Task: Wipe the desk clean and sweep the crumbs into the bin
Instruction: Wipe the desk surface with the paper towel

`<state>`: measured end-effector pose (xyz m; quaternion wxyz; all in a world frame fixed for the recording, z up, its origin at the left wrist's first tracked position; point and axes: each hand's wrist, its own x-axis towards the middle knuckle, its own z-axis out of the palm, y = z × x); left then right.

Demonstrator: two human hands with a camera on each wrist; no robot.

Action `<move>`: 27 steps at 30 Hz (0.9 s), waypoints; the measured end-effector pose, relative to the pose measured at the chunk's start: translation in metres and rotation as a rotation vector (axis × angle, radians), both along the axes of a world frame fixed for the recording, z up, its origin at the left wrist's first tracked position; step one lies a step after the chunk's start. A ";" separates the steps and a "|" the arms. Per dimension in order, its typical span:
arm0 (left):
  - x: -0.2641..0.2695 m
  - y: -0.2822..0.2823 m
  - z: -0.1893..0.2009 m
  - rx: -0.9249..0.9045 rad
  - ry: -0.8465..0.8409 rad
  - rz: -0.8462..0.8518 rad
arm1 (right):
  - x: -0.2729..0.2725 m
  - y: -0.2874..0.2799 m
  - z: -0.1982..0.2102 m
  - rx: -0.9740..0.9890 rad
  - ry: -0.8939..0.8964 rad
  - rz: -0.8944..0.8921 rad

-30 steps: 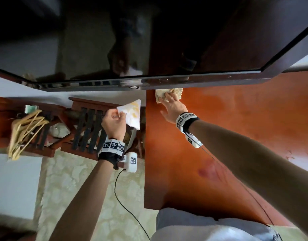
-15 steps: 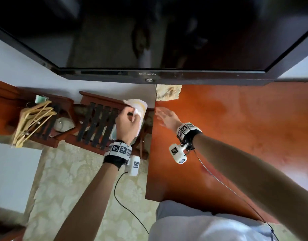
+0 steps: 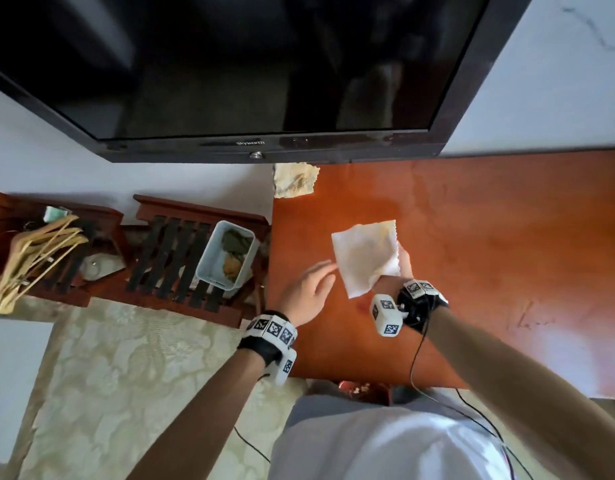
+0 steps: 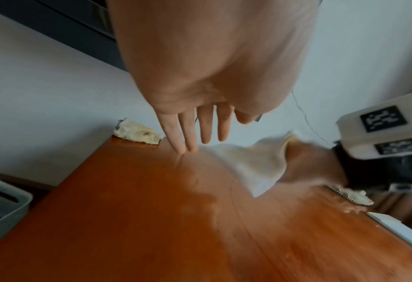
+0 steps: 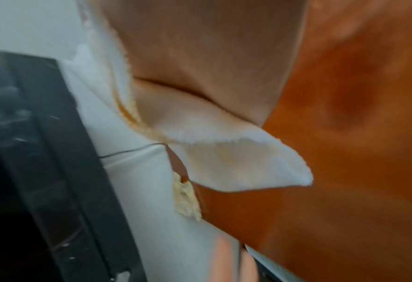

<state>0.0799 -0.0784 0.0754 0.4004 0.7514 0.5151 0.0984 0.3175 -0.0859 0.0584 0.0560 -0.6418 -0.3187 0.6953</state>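
Your bin (image 3: 226, 259) sits left of the desk (image 3: 472, 254) on a slatted rack (image 3: 167, 261), with scraps already inside. Your left hand (image 3: 308, 294) hovers flat over the desk's left edge, fingers straight, holding nothing. The stained tissue (image 3: 366, 259) is pinched at one corner in your right hand (image 3: 401, 268), lifted above the desk. A soiled rag (image 3: 294, 180) lies at the back corner. I'd judge wiping partway done: smears remain, and the rag still needs binning.

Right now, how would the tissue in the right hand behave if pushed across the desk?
Probably floppy: the tissue drapes and curls from the right hand. Likely very light and thin. It may bunch rather than slide flat on the desk.
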 end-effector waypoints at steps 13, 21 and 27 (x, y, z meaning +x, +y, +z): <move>-0.084 -0.050 -0.057 -0.072 0.542 0.257 | -0.017 -0.018 -0.101 0.758 -0.606 0.767; -0.128 -0.067 -0.082 -0.211 0.570 0.128 | -0.050 -0.005 -0.125 0.751 -0.797 0.803; -0.139 -0.081 -0.105 -0.215 0.535 0.050 | -0.078 0.090 -0.132 0.837 -0.771 0.816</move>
